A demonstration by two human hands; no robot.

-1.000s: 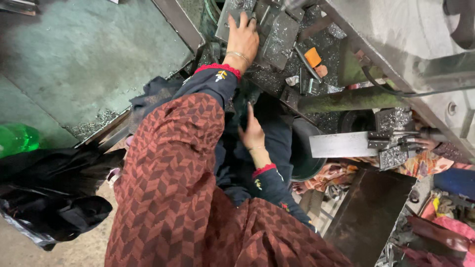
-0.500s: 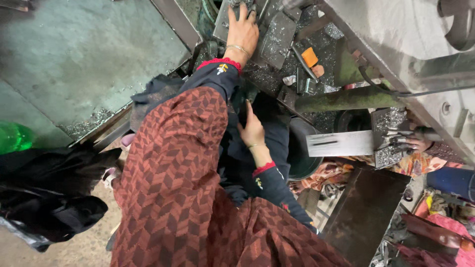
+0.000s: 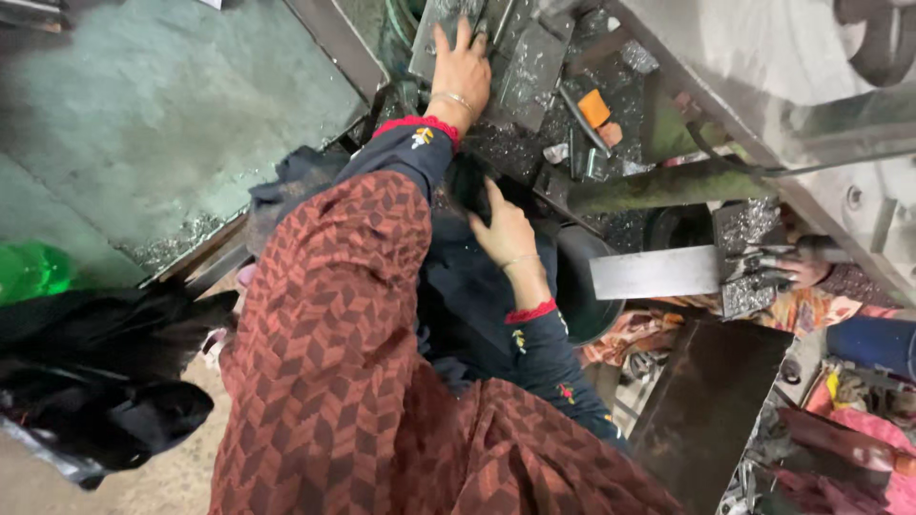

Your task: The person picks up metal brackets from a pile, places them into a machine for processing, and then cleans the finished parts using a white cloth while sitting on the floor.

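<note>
Your left hand (image 3: 465, 69) is stretched out to the far end of the tabletop (image 3: 611, 76), fingers spread wide and pressed flat on a grey metal plate (image 3: 434, 38) that lies among dark metal shavings. It grips nothing; it only rests on the plate. A second grey plate (image 3: 531, 65) lies just beside your hand, to its right.

Your right hand (image 3: 503, 229) is closer to you, near your lap. Its fingers curl loosely around a small dark object (image 3: 471, 183), though the picture is too dim there to tell what the object is or how firmly you hold it.

An orange block (image 3: 593, 108) sits on the littered tabletop beyond the second plate. A green cylindrical bar (image 3: 658, 188) runs out from the machine body (image 3: 763, 67) on the right, and under it a flat steel bar (image 3: 654, 273) juts out above a dark round bowl (image 3: 582, 286).

At the far right, another person's hand (image 3: 797, 269) touches a rough metal block (image 3: 749, 286) at the end of that steel bar. To your left a green bottle (image 3: 33, 272) lies above a black bag (image 3: 95, 381).
</note>
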